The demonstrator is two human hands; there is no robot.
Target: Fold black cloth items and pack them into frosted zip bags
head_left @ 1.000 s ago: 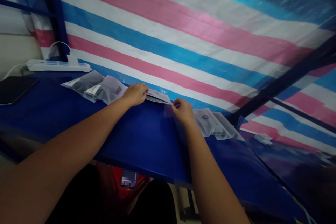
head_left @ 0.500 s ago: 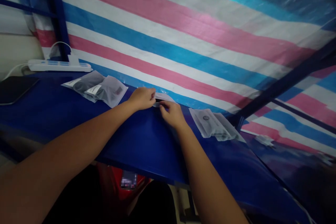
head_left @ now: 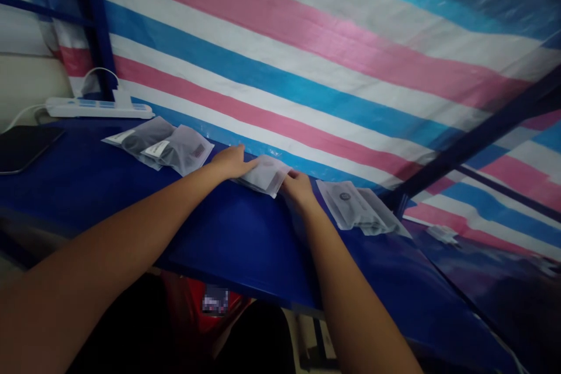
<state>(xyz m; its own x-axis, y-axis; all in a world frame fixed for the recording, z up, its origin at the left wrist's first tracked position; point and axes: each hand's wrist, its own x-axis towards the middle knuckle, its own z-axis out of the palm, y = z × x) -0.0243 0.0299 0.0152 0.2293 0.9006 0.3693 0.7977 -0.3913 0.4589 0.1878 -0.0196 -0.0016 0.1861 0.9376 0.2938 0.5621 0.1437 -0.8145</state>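
A frosted plastic zip bag (head_left: 263, 174) lies at the back middle of the blue table (head_left: 245, 239), its zip end to the right. At its left end is my left hand (head_left: 232, 162), closed on the bag with the thumb across its top. My right hand (head_left: 300, 188) pinches the bag's right edge, its fingertips partly hidden. To the left rest two filled frosted bags (head_left: 187, 149) with white labels. On the right are several flatter frosted bags (head_left: 348, 204), overlapping, the front one with a round dark print.
A white power strip (head_left: 99, 108) with a plugged-in charger stands at the back left. Near it lies a dark tablet-like slab (head_left: 26, 149). Striped plastic sheeting (head_left: 280, 87) rises behind the table, and a blue frame bar (head_left: 473, 134) slants at right.
The bag now lies flatter, its whole frosted face showing between my hands. My right hand has shifted right to its edge; my left hand has moved slightly left.
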